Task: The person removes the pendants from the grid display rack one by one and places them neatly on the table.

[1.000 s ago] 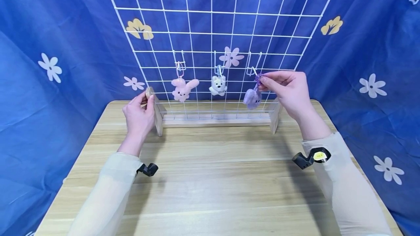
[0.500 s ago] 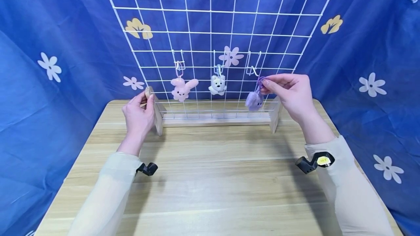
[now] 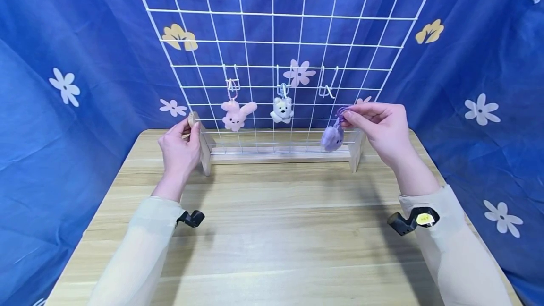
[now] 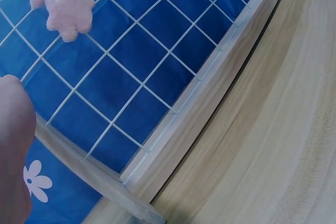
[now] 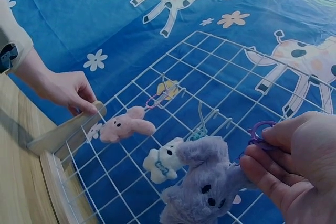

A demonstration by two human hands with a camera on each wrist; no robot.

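My right hand (image 3: 378,129) pinches the purple cord loop (image 5: 261,132) of a fluffy purple plush keychain (image 3: 333,138), which dangles below the fingers in front of the grid. Up and left of it, a white wire hook (image 3: 326,91) on the grid carries nothing. My left hand (image 3: 180,148) grips the top of the wooden stand's left upright (image 4: 79,153) between thumb and fingers. A pink bunny plush keychain (image 3: 236,116) hangs from the left hook, and a white bear plush keychain (image 3: 282,110) from the middle one.
The white wire grid (image 3: 274,41) stands upright in a wooden base (image 3: 280,157) at the back of the wood-grain table (image 3: 272,230). A blue patterned curtain (image 3: 63,131) surrounds the table at the back and sides.
The purple plush keychain has come off the right hook. My right hand has carried it down and slightly right. The left hand stays on the upright.
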